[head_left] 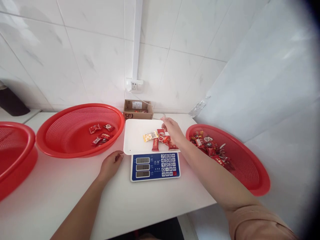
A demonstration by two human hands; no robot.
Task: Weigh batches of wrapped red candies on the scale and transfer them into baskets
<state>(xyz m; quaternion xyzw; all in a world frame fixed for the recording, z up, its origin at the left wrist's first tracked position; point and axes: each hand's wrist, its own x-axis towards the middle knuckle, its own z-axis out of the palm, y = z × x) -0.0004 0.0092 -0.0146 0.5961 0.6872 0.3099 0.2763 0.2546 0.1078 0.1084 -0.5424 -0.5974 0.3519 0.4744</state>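
A white-and-blue digital scale (155, 176) stands on the table, its white tray (137, 125) on top. Several red candy packets (155, 144) and a yellow-and-white packet (150, 136) lie on the tray. Over the tray's right side is my right hand (172, 130), its fingers drawn together near the far edge; whatever they hold, if anything, is hidden. My left hand (112, 165) rests on the table left of the scale, fingers curled in with nothing visible in them, close to the tray's near left corner.
Left of the scale stands a red basket (57, 133) with a few packets, and another red basket (17, 166) beyond it. A fuller red basket (255, 176) sits at the right. A cardboard box (138, 115) stands behind the tray, below a wall socket (134, 86).
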